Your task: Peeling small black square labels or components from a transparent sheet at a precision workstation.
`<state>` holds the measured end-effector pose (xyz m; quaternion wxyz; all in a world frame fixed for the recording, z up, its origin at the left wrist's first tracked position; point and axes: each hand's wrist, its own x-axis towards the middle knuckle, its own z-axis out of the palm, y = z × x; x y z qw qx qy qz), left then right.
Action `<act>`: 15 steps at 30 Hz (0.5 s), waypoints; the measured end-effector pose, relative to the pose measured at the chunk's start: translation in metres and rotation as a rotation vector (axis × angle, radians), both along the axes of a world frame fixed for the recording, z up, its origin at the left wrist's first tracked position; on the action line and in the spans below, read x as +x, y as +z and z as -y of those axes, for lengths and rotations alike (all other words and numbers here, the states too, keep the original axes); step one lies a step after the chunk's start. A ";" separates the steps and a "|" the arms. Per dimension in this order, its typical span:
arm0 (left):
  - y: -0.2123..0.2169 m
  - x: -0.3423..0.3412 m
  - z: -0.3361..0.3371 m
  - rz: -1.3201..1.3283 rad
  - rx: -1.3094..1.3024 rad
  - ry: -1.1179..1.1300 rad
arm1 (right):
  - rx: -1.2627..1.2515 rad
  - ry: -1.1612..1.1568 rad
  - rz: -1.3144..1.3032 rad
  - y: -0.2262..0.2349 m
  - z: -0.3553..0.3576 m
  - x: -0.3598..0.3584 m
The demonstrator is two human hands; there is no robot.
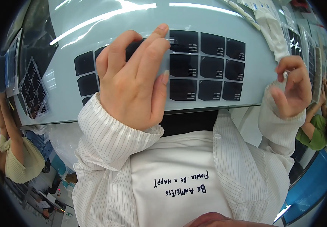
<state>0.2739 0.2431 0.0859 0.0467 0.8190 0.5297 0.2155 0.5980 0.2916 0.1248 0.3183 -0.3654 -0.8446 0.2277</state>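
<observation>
The panels [183, 65] lie flat on the counter [255, 77], close to its near edge. Each panel is black, smooth and four-sided; several have a clipped lower-left corner. To the right of the left grip [135, 83], nine panels form three rows of three, separated by narrow pale gaps. Each of these nine bears small white marks stacked near its lower-right corner. More black panels [85, 62] show to the left, partly covered by the left grip. Whether both groups share one sheet cannot be told.

The left grip is released, back upward, thumb and index finger apart. The right grip [298, 87] is raised at the right, fingers curled; whether it grasps anything cannot be told.

Farther out, a white crumpled item [271, 30] lies at upper right, and a dark panel sheet [32, 89] at far left.
</observation>
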 end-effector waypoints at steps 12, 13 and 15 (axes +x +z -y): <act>-0.003 -0.007 0.001 0.026 0.012 0.002 | 0.469 0.111 0.452 -0.020 -0.035 -0.057; -0.003 -0.007 0.001 0.027 0.009 0.008 | 0.561 0.111 0.533 -0.021 -0.036 -0.059; -0.003 -0.008 0.001 0.026 0.000 -0.001 | 0.619 0.152 0.529 -0.021 -0.039 -0.062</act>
